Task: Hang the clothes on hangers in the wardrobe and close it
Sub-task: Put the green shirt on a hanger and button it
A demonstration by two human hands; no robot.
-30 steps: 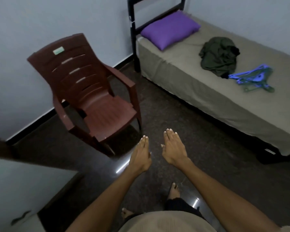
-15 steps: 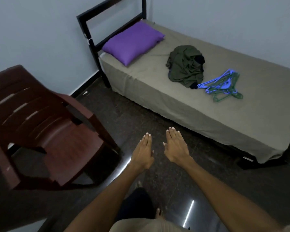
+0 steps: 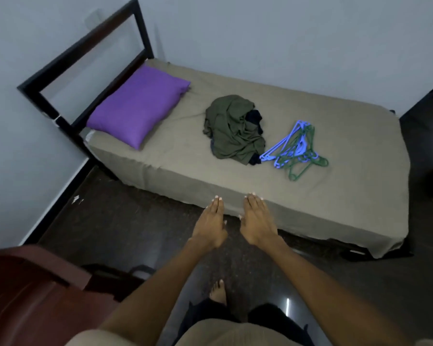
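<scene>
- Maroon moulded plastic chair (image 3: 35, 295) is showing at the lower left, over dark polished floor (image 3: 125, 221).
- One plump purple pillow (image 3: 138, 106) is lying at the head of the bed (image 3: 185, 171), which is wearing a smooth taupe sheet.
- One crumpled olive-green heap of clothes (image 3: 233, 131) is sitting mid-mattress.
- Thin blue and green hangers (image 3: 295, 151) are tangling just right of it; the count is unclear.
- Left hand (image 3: 210, 226) and right hand (image 3: 256, 221) are reaching forward side by side, palms down, fingers straight, holding nothing.
</scene>
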